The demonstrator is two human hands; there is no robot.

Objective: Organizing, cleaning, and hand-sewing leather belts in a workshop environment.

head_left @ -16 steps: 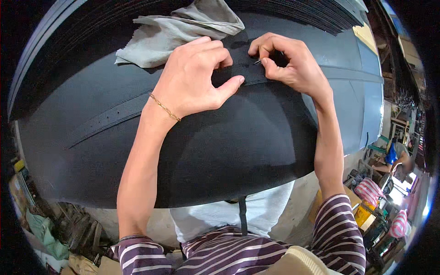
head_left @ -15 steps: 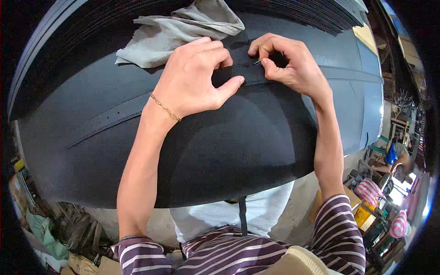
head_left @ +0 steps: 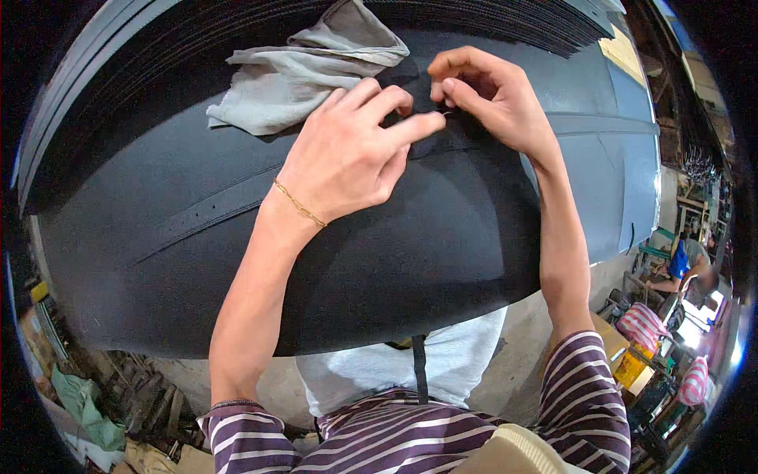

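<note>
Across the dark work surface (head_left: 379, 308) lies a long black strap (head_left: 213, 209), belt-like, with punched holes near its left end and a line along its edge. Over its middle my left hand (head_left: 347, 150) reaches in with the index finger stretched out and the other fingers bent. A tiny bright glint shows at that fingertip. Just beyond, my right hand (head_left: 493, 99) has thumb and fingers pinched together; what they hold, if anything, is too small to make out. A crumpled grey cloth (head_left: 304, 75) rests behind my left hand.
Stacked dark strips (head_left: 505, 24) line the far edge of the surface. Pink striped bags (head_left: 641, 325) and a yellow container (head_left: 632, 370) stand at the lower right, where another person (head_left: 691, 265) sits. Scrap and a green cloth (head_left: 87, 411) lie at lower left.
My left hand has moved right toward the right fingertips, its index finger now extended. The thin metal piece seen in my right fingers is no longer plainly visible there.
</note>
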